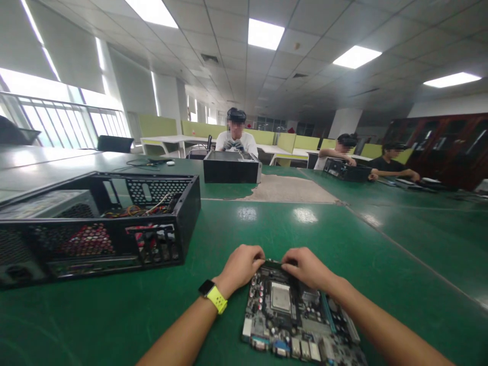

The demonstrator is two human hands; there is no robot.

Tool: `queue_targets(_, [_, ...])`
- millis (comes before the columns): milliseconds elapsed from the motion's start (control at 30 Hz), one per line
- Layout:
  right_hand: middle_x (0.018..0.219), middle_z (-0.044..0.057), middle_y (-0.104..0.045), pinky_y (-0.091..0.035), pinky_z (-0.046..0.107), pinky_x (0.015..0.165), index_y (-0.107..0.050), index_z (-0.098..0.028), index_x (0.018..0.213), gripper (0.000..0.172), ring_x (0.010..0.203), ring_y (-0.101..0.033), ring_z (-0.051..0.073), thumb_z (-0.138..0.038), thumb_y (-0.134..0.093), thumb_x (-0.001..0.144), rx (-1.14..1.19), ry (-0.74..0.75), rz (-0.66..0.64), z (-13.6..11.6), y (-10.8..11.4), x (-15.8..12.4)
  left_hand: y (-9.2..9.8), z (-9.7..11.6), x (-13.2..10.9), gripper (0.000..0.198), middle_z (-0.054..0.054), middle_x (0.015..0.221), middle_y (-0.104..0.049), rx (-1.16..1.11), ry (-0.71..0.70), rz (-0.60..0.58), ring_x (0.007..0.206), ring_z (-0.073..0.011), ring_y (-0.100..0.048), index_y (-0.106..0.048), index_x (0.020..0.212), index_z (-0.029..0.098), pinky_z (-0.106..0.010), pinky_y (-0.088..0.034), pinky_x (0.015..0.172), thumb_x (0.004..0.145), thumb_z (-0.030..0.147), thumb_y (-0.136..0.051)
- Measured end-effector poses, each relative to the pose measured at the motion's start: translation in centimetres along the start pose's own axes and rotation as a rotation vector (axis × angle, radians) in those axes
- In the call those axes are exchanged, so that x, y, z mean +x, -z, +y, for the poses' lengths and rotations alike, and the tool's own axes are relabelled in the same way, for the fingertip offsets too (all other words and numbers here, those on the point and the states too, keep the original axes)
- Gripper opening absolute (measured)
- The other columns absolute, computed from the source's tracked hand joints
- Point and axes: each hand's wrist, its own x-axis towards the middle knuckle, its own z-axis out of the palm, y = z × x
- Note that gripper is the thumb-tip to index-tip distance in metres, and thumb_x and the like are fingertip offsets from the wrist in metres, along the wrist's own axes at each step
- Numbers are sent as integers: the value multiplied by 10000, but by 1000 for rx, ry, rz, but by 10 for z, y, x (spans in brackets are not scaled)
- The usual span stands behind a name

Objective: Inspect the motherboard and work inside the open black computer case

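A motherboard (305, 325) lies flat on the green table in front of me, its port side facing me and a square silver processor (281, 298) near its middle. At its far edge a thin green memory module (273, 264) spans the space between my hands. My left hand (244, 264) pinches the module's left end. On the right end, the fingers of my right hand (305, 267) are closed in a similar way. The fingers partly cover the module, so I cannot tell how deep it sits in its slot. A yellow-strapped watch (216, 296) is on my left wrist.
To the left stands an open black computer case (186, 213) with wires inside. Across the table a person works at another case (231, 172). Farther right, two people sit by another case (346, 170). Cables (147, 162) lie at the far left.
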Motion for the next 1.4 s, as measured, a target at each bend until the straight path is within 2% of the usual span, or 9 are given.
queue_targets(167, [898, 54, -670, -425, 281, 791, -677, -191, 896, 156, 871, -589, 182, -216, -534, 838, -46, -18, 67, 5, -7, -6, -1, -3, -1, 108, -23, 858, -688, -8, -19, -8, 822, -179, -611, -634, 829, 206, -257, -424, 733, 806, 181, -531])
queue_targets(700, [911, 74, -699, -458, 328, 821, -706, -175, 889, 175, 875, -616, 207, -220, -552, 819, 0, -118, 109, 15, -9, -16, 3, -6, 1, 96, -18, 880, -662, 29, -60, -95, 847, -193, -563, -631, 865, 202, -298, -421, 759, 817, 229, -552])
queue_targets(767, [1007, 106, -690, -448, 366, 875, -703, -155, 971, 230, 955, -602, 240, -253, -564, 817, -61, -179, 153, 5, -8, -20, 3, -7, 1, 103, -20, 895, -666, 27, -69, -93, 852, -194, -563, -636, 876, 200, -300, -423, 765, 814, 237, -563])
queue_targets(867, [1195, 137, -628, -391, 468, 970, -657, -159, 1130, 375, 1121, -527, 312, -369, -549, 839, -149, -185, 221, -32, -16, -32, 2, -8, 2, 139, -25, 924, -672, 21, -81, -95, 868, -195, -567, -646, 922, 198, -297, -425, 784, 807, 250, -588])
queue_targets(933, [1278, 128, -583, -349, 515, 1007, -603, -201, 1228, 514, 1196, -473, 345, -515, -541, 826, -135, -101, 173, -67, -31, -41, 2, -7, 2, 136, -21, 920, -676, 26, -73, -98, 870, -192, -572, -653, 917, 200, -291, -424, 789, 799, 233, -594])
queue_targets(1033, [1378, 141, -497, -294, 600, 1019, -506, -261, 1333, 818, 1272, -381, 426, -714, -605, 660, -121, -36, 46, -110, -66, -49, 3, -4, 1, 107, -9, 877, -684, 38, -51, -94, 843, -184, -579, -660, 850, 204, -285, -423, 776, 790, 180, -575])
queue_targets(1067, [1398, 140, -477, -281, 632, 1006, -513, -286, 1321, 812, 1280, -360, 448, -710, -627, 637, -131, -41, 14, -118, -78, -49, 3, -3, 0, 109, -8, 869, -686, 42, -47, -89, 837, -182, -581, -662, 833, 205, -284, -425, 771, 788, 170, -569])
queue_targets(1200, [1424, 111, -453, -295, 650, 973, -573, -328, 1228, 480, 1290, -360, 431, -491, -608, 778, -158, -49, -6, -121, -99, -43, 2, 0, 0, 116, -13, 888, -695, 55, -31, -67, 858, -185, -591, -675, 825, 208, -283, -433, 787, 789, 181, -568])
queue_targets(1400, [1428, 133, -440, -369, 559, 981, -544, -273, 1275, 455, 1295, -367, 411, -358, -568, 828, -203, -37, 29, -87, -71, -41, -21, 15, 35, 116, -22, 868, -710, 44, 23, -23, 857, -201, -621, -698, 842, 218, -285, -465, 776, 770, 227, -607])
